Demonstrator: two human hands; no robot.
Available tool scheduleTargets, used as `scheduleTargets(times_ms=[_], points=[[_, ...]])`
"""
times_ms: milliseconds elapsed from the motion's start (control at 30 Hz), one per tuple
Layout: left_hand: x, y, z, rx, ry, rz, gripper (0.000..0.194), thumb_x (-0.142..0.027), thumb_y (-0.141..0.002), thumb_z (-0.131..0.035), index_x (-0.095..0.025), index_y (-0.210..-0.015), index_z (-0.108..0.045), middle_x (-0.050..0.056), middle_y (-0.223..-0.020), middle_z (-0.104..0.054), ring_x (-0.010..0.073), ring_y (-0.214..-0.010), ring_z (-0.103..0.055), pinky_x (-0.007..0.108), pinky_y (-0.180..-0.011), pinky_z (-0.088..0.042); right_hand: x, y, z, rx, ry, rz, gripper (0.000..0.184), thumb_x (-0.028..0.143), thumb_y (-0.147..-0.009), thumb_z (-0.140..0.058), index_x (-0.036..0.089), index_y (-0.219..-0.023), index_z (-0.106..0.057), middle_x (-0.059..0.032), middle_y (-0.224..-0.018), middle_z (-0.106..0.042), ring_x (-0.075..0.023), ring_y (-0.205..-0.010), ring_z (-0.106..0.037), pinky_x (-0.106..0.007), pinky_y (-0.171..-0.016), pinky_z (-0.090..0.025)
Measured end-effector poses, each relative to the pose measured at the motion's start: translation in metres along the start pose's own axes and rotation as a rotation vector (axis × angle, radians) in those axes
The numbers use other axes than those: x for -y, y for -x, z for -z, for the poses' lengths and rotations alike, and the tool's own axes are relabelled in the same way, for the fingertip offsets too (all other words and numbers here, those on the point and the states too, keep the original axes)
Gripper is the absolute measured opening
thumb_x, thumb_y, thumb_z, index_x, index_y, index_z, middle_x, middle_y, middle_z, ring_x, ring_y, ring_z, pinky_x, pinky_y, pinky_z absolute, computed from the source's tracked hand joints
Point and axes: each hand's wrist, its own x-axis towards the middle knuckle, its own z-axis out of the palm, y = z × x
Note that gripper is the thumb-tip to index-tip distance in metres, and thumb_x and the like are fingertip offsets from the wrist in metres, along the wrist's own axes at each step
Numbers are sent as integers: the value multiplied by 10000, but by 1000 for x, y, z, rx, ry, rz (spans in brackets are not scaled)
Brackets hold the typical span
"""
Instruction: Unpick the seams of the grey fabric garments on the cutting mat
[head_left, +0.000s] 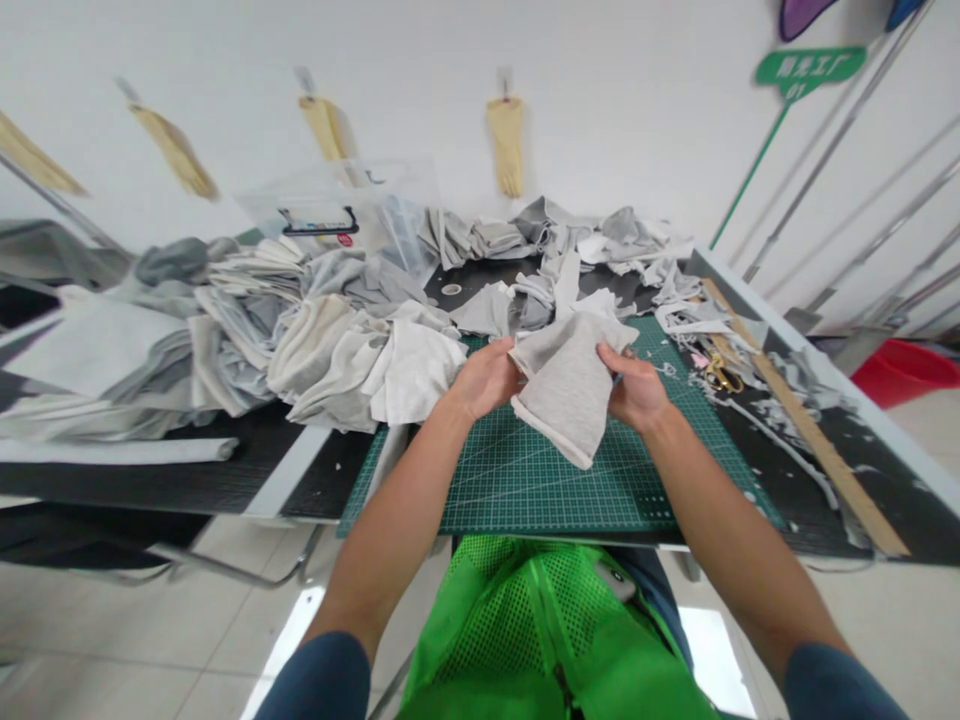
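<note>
A light grey piece of fabric (570,385) is stretched between my two hands above the green cutting mat (495,480). My left hand (487,380) grips its left edge, fingers partly hidden behind the cloth. On the other side, my right hand (634,385) pinches the right edge with the thumb on top. The fabric's lower corner hangs down over the mat. Just beyond it lie loose grey and white scraps (540,300). Gold-handled scissors (721,374) rest to the right of my right hand.
Heaped grey and white cloth (322,350) covers the table's left side, before a clear plastic box (352,215). A wooden ruler (810,430) lies along the right, among offcuts. A tape roll (451,289) sits behind the mat. Yellow gloves (506,145) hang on the wall.
</note>
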Motion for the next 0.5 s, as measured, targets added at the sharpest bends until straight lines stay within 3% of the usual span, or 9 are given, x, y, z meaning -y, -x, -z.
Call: scheduleTargets(times_ms=[100, 167, 333, 500], points=[[0, 0, 1, -1, 75, 55, 581, -244, -641, -884, -176, -1175, -668, 109, -1081, -749, 244, -968, -720, 373, -880, -561, 1, -1, 2, 23, 24, -17, 477, 485, -689, -879, 217, -1055, -732, -96, -1039, -799, -339, -1023, -746, -486, -874, -623], [0, -2, 6, -125, 32, 39, 734, -137, -609, -867, -208, -1289, -600, 78, -1107, -730, 204, -945, -708, 331, -842, -555, 0, -4, 4, 14, 52, -41, 484, 462, -662, -898, 208, -1038, -730, -97, -1000, -799, -315, -927, -754, -451, -816, -624], [5, -7, 25, -474, -246, -62, 873, -105, -728, -763, -271, -1511, -415, 27, -991, -697, 161, -800, -661, 313, -774, -548, -18, -17, 17, -174, 265, 58, 488, 481, -638, -902, 196, -964, -677, -38, -867, -751, -202, -735, -684, -330, -694, -561], [8, -7, 29, -595, -452, -139, 872, -114, -742, -764, -276, -1529, -425, 31, -1023, -669, 135, -739, -597, 322, -810, -534, -30, -25, 25, -327, 556, 330, 704, 504, -755, -809, 198, -1349, -587, -78, -1080, -716, -215, -893, -649, -336, -773, -546]])
